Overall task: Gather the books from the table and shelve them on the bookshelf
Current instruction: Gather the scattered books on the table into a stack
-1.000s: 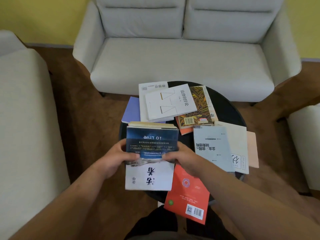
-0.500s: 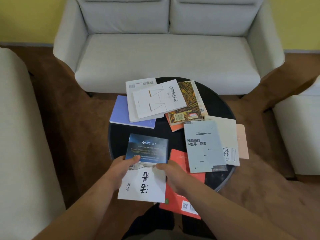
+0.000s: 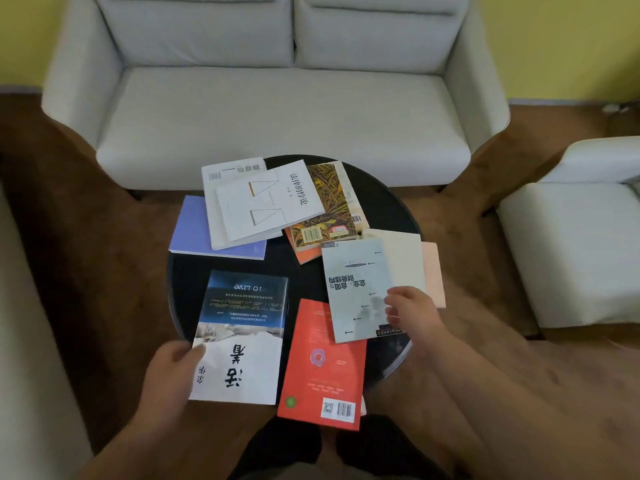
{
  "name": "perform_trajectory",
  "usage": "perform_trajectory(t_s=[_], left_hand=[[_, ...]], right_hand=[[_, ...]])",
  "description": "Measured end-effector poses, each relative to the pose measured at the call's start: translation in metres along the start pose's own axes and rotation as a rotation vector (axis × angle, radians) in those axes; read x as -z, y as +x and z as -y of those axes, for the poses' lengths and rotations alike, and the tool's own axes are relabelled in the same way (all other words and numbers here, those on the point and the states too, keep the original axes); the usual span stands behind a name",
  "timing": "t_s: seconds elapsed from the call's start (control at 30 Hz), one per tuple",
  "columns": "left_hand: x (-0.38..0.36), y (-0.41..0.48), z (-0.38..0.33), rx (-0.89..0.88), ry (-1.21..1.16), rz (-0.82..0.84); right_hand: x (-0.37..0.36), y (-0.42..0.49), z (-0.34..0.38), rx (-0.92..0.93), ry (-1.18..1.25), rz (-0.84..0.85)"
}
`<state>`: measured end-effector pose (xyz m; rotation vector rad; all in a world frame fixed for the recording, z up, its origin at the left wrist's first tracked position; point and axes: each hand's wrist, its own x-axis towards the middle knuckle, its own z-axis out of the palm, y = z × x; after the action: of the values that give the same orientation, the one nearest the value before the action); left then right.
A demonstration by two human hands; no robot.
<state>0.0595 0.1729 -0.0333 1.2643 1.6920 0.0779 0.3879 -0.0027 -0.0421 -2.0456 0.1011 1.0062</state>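
Moved off the blue-and-white book [image 3: 242, 327], the right hand [image 3: 412, 315] now reaches the grey-green book [image 3: 356, 285] on the right of the round black table [image 3: 384, 199], fingers bent over its near corner; blur hides whether they grip it. The left hand [image 3: 171, 370] alone holds the blue-and-white book by its near left edge, thumb on the cover, the volume overhanging the table's near rim beside a red book [image 3: 323, 365]

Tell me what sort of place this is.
Most likely a home living room or lounge: a pale two-seat sofa against a yellow wall, another upholstered seat to the right, and a low round black table strewn with books between them.
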Motion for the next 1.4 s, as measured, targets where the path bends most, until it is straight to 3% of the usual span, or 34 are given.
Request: perform_trajectory(t_s=[0.1,0.17,0.33,0.57,0.77,0.93,0.97,1.03,1.1,1.17,1.23,1.4], left_hand=[[-0.008,-0.034,0.026,-0.001,0.053,-0.129],[-0.017,-0.046,0.041,-0.001,0.059,-0.172],[-0.043,-0.075,0.040,0.050,-0.001,-0.146],[-0.044,-0.075,0.018,0.006,0.168,-0.179],[-0.025,-0.048,0.012,0.026,0.504,-0.181],[-0.018,-0.042,0.020,-0.181,0.227,-0.011],[-0.018,-0.041,0.024,-0.180,0.233,-0.034],[-0.027,-0.048,0.030,-0.129,0.373,-0.262],[-0.050,-0.071,0.033,-0.244,0.375,-0.474],[-0.084,-0.100,0.031,-0.376,0.304,-0.337],[-0.117,-0.116,0.034,-0.348,0.355,-0.125],[-0.169,-0.110,0.057,-0.226,0.494,-0.029]], right_hand=[[0.010,0.017,-0.007,0.122,-0.395,-0.067],[0.010,0.021,-0.012,0.130,-0.476,-0.031],[0.005,0.023,-0.021,0.140,-0.529,0.025],[0.011,0.030,-0.025,0.190,-0.568,0.072],[0.014,0.035,-0.025,0.211,-0.609,0.096],[0.016,0.038,-0.026,0.233,-0.585,0.114],[0.017,0.036,-0.027,0.265,-0.574,0.130],[0.019,0.033,-0.029,0.327,-0.560,0.169],[0.021,0.030,-0.032,0.332,-0.538,0.191],[0.025,0.028,-0.034,0.293,-0.520,0.193],[0.029,0.027,-0.034,0.266,-0.516,0.205],[0.031,0.024,-0.031,0.250,-0.513,0.216]])
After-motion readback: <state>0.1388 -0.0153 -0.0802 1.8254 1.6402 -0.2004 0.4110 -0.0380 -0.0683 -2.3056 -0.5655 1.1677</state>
